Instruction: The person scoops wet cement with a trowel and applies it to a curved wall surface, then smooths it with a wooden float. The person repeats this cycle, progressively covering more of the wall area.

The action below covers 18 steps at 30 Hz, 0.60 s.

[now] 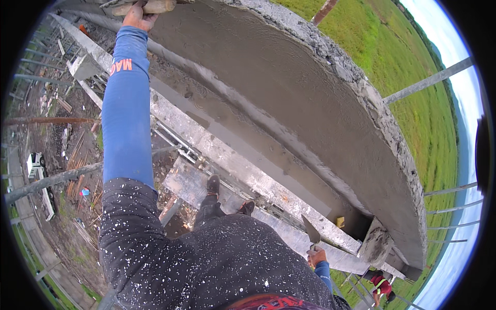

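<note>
My left hand point(139, 17), at the end of a stretched blue sleeve, is closed round a pale wooden tool handle point(159, 6) at the upper left. The rest of that tool runs out of the picture, so its kind does not show. It is up against the curved concrete wall point(289, 77), whose inner face is coated in smooth, damp-looking grey mortar. Low on the right, my right hand point(316, 255) grips a pointed trowel point(311, 230), its blade tilted up and away from me. The trowel's blade overlaps the pale concrete ledge point(243, 170) in view.
My shoes point(213, 185) are on a narrow scaffold platform point(187, 181) high above muddy ground. A yellow block point(340, 222) sits in the channel below the wall. Metal pipes point(54, 182) cross at left. Another person point(381, 285) is lower right; a white truck point(37, 165) stands far below.
</note>
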Available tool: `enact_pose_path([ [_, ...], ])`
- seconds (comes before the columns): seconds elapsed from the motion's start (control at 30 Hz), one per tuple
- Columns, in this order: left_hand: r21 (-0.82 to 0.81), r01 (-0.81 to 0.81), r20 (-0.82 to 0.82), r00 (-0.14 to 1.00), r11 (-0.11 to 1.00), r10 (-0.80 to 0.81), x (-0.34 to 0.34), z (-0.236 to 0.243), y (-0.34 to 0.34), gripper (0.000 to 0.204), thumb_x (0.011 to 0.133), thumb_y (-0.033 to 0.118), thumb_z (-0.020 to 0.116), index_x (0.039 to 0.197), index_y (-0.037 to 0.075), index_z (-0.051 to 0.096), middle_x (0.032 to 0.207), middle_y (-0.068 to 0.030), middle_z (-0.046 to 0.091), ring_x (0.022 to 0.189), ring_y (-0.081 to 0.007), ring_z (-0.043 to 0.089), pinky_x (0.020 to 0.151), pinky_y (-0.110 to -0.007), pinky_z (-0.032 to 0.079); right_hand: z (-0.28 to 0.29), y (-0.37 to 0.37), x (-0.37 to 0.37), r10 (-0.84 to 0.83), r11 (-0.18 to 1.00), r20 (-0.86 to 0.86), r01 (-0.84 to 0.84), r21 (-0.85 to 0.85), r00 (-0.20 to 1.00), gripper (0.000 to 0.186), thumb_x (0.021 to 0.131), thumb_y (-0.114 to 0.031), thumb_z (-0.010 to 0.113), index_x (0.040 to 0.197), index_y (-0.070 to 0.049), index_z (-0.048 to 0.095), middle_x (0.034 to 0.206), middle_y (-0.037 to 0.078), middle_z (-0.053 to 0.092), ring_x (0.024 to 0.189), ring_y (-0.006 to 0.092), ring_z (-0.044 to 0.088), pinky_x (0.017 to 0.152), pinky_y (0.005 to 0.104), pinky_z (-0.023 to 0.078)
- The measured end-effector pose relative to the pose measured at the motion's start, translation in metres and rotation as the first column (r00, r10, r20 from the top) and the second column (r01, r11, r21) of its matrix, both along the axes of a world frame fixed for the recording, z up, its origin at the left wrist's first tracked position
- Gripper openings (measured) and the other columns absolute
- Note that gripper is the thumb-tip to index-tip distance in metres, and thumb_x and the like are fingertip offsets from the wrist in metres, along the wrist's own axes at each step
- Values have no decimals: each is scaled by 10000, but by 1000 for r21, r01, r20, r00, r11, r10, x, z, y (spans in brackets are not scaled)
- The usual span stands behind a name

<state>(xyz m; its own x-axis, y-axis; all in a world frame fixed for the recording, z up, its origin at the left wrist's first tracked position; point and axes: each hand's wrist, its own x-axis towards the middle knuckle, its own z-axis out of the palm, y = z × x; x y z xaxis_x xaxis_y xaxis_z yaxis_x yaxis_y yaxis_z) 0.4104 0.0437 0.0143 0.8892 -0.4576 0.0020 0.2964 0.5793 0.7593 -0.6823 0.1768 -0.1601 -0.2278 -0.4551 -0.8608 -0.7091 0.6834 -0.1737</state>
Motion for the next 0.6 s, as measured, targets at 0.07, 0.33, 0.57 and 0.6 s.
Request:
enact_pose_path([
  [0.07,34,-65,18,998,997,65,-11,2,23,355,1106,227,501,1393,21,542,1394,-173,617,1228,-356,655,1030,-553,581,3,-5,-2,-12,1000,14,12,29,1000,103,900,-108,702,934,-52,622,616,73,581,451,207,563,398,385,465],
  [0.33,-94,154,-145,975,984,-167,-194,-108,112,407,1050,312,599,1354,44,609,1377,-150,660,1284,-332,622,1107,-536,513,11,-30,-12,12,974,186,31,-226,982,92,879,-113,664,839,-60,601,583,43,577,437,161,561,390,339,455],
  [0.57,-308,624,-139,718,719,-682,-431,-223,141,477,1017,305,632,1405,33,581,1428,-154,637,1286,-342,621,1053,-516,542,-38,-50,-32,72,927,218,15,-374,973,178,906,-165,686,990,-38,595,664,60,588,471,146,575,414,314,468],
  [0.6,-267,629,-181,712,730,-679,-458,-230,146,469,1015,299,632,1401,36,589,1425,-150,640,1289,-339,619,1057,-509,537,-46,-46,-37,76,916,226,21,-400,971,184,909,-163,684,1005,-36,592,673,63,589,477,148,575,421,315,470],
])
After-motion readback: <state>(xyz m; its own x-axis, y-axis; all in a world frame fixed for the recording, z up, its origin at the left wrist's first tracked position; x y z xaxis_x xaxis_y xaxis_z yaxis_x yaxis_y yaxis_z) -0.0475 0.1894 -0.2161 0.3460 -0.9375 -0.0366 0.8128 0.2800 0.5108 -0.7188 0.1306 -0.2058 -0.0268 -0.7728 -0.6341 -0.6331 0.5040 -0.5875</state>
